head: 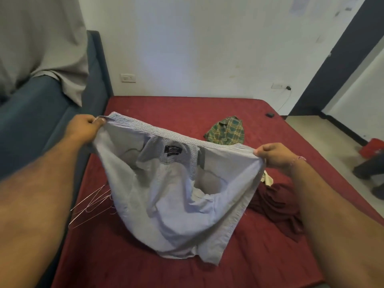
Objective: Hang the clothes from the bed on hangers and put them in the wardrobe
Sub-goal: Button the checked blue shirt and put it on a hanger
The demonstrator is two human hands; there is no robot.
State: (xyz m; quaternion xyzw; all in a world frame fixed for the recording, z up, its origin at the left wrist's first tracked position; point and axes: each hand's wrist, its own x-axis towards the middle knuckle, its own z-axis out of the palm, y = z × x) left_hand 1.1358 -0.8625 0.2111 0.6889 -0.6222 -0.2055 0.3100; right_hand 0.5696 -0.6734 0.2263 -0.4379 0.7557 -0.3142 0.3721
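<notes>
Both the left hand [86, 126] and right hand [274, 155] curl their fingers tight on the pale blue shirt [176, 194], holding it open above the red bed [145, 256], its hem touching the sheet and partly hiding the wire hangers [91, 206].

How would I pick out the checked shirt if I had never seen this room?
Start at the red bed and look past the pale blue shirt held up by both hands. The green checked shirt lies crumpled nearer the far wall. Only it has a yellow-lined plaid; the maroon garment nearer the right arm is plain.
</notes>
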